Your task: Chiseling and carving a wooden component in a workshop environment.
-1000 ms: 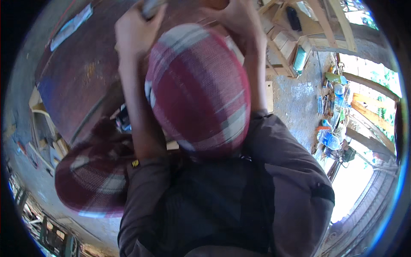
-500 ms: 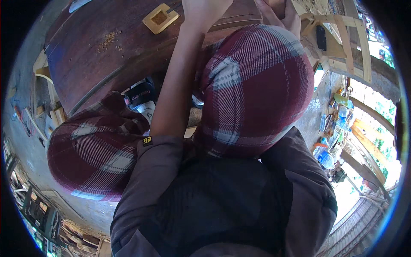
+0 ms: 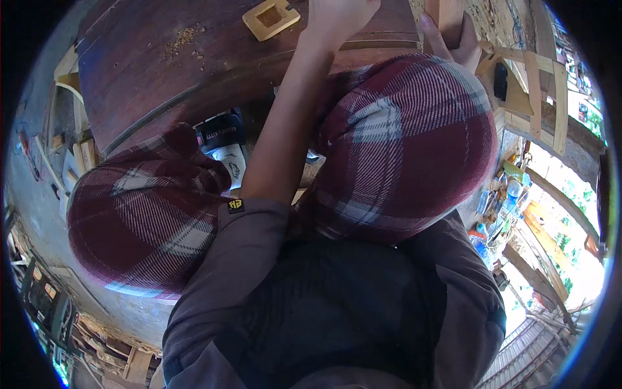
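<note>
One wooden piece (image 3: 445, 17) is clasped in the right hand (image 3: 464, 53) by the right end of the brown tabletop (image 3: 142, 84); whether the left hand (image 3: 341, 16), near the hollowed block (image 3: 280, 27), grips anything I cannot tell

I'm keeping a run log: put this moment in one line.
left hand: partly out of frame, hold unclear | right hand: grips wood piece | recessed block: on table | debris: on table

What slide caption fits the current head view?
Right grip on a brown rectangular wooden block; left grip, partly cropped, beside a pale, recessed wooden piece on a dark brown wooden tabletop.
</note>
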Tool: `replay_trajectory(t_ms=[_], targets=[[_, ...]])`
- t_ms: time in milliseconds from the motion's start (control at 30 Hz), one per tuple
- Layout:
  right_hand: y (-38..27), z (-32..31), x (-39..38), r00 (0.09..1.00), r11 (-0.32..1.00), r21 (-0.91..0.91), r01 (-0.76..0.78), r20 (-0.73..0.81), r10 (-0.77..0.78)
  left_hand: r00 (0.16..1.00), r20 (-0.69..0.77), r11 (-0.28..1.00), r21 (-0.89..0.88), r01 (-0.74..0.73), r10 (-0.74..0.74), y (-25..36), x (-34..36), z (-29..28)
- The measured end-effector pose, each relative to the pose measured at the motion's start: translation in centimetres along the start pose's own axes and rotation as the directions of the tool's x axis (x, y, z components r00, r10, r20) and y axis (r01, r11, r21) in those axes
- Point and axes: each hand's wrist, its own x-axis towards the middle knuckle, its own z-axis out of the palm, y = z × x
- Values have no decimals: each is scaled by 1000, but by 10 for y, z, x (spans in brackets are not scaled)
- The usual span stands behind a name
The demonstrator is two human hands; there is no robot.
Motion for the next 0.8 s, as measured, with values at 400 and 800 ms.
replay_trajectory(t_ms=[400,800], targets=[[15,-1,8,997,950,-303,77,31,-71,997,13,997,17,79,-79,-9,-3,-8],[2,4,4,993,947,-304,108,74,-90,996,29,994,-63,91,-89,-6,-2,-10]])
